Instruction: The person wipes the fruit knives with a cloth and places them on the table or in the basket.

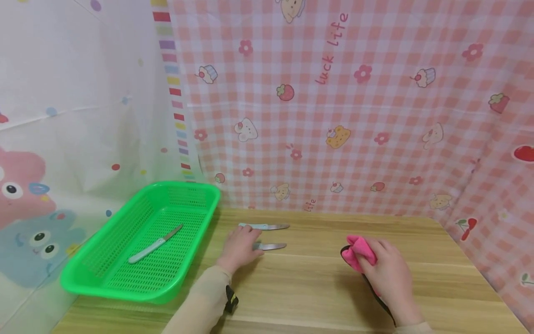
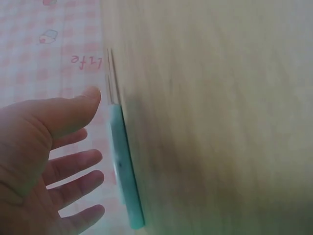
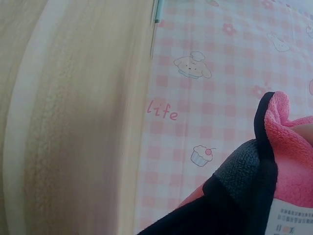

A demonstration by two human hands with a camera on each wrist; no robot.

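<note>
My left hand [image 1: 242, 248] reaches over the table beside two knives, its fingers spread and slightly bent around nothing. One knife [image 1: 275, 227] lies farther back. The nearer knife [image 1: 273, 246] points its blade to the right, its handle partly hidden by the hand. In the left wrist view, a light blue-green knife handle [image 2: 124, 166] shows in front of the thumb and fingertips, apart from them. On the right, my right hand [image 1: 390, 273] holds a bunched pink cloth [image 1: 359, 254] with a dark edge above the table. The right wrist view shows the cloth's grey side and white label [image 3: 288, 218].
At the left stands a green plastic basket [image 1: 112, 293] with slotted sides. Another knife [image 1: 154, 246] with a light handle lies inside it. A pink checked curtain [image 1: 313, 116] hangs behind the wooden table [image 1: 308, 287], and a white printed sheet [image 1: 75, 120] hangs at the left.
</note>
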